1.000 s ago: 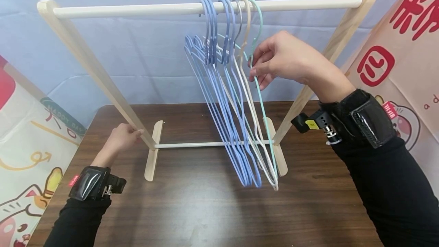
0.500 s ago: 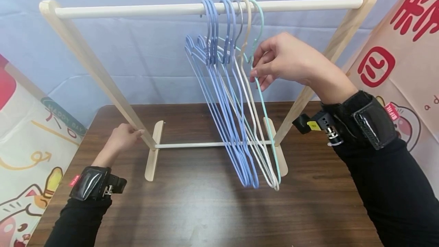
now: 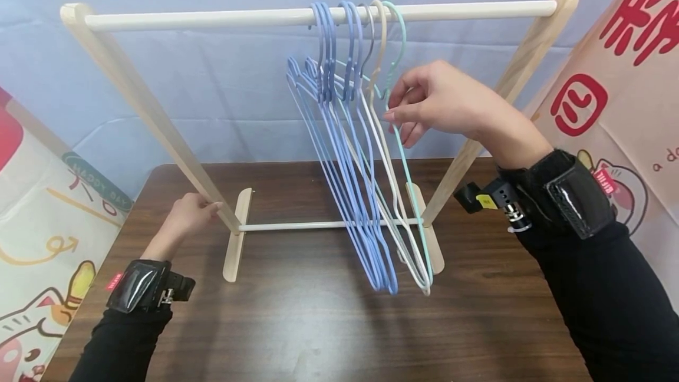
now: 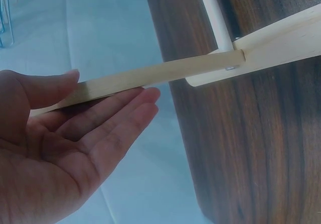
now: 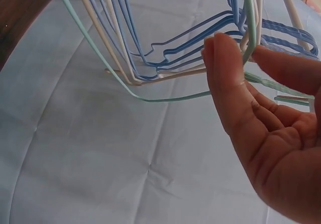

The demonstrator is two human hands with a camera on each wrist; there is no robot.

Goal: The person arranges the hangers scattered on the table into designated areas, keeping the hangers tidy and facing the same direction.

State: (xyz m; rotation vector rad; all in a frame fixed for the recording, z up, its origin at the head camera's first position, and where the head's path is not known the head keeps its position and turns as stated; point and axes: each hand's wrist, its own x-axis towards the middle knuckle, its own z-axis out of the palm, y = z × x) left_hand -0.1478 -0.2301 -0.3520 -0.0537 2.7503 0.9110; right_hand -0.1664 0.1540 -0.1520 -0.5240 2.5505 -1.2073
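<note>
Overhead, right hand (image 3: 445,102) on mint hanger (image 3: 408,175), pinching.

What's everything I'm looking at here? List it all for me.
Rack: one, pale wood with white rails, standing on the table.
Blue hangers: about four, blue, bunched on the top rail; exact count hard to tell.
Grey hanger: one, only its hook clear, beside the blue ones.
Beige hanger: one, cream, right of the grey hook.
Mint hanger: one, pale green, rightmost on the rail.
Table: one, dark brown wood.
Backdrop: one, pale blue cloth, behind.
Banners: two, printed with cartoons, at either side.
Left hand: straight fingers resting on the rack's left leg.
Right hand: pinching the mint hanger near its neck.
</note>
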